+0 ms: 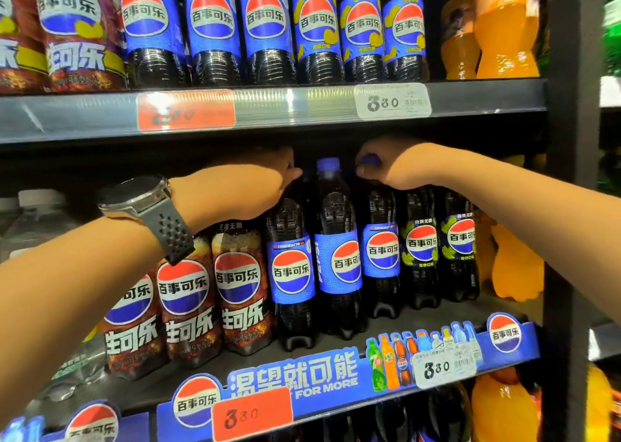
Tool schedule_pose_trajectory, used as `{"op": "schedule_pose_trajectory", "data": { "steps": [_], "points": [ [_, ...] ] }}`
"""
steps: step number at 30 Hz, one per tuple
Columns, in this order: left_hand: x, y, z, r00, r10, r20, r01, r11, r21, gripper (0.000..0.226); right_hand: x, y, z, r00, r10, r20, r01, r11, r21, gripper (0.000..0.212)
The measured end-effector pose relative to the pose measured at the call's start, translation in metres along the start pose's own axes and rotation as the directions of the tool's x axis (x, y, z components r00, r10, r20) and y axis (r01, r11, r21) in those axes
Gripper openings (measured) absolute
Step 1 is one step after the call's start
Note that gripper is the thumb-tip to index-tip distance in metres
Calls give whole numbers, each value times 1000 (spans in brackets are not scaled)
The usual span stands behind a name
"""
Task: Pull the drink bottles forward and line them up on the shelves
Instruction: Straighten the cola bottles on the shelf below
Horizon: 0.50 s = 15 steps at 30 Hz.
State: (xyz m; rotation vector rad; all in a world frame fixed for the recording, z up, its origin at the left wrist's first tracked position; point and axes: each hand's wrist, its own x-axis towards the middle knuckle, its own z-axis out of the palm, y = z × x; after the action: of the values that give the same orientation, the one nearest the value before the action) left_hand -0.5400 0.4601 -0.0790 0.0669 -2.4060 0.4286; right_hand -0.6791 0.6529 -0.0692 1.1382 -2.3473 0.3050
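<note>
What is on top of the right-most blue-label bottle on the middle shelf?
The right hand grips this bottle on top. Part of the blue cap shows between the fingers; the rest and the neck are covered.

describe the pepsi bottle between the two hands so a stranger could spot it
Find the shelf fronted by the blue Pepsi banner, then its three blue-label Pepsi bottles. Take the middle bottle, between the left hand and right hand: its blue cap is uncovered and its label is twisted sideways, unlike its neighbours.
</note>
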Motion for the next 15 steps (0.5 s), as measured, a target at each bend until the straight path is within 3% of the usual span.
{"op": "schedule_pose_trajectory", "data": {
  "steps": [4,10,13,15],
  "points": [
    [2,5,4,999,-25,-36,27,997,65,28,-1,1,1,999,-30,13,29,999,32,37],
    [5,-2,2,1000,-9,26,10,1000,-19,23,0,5,4,1000,-17,10,16,999,43,40],
    [8,-4,1,998,-5,65,6,1000,-18,24,-4,-4,0,991,-56,-120,86,961,262,38],
    [11,-4,1,996,1,90,0,1000,-19,23,-7,-16,-4,989,-79,-121,122,905,407,40]
  ]
}}
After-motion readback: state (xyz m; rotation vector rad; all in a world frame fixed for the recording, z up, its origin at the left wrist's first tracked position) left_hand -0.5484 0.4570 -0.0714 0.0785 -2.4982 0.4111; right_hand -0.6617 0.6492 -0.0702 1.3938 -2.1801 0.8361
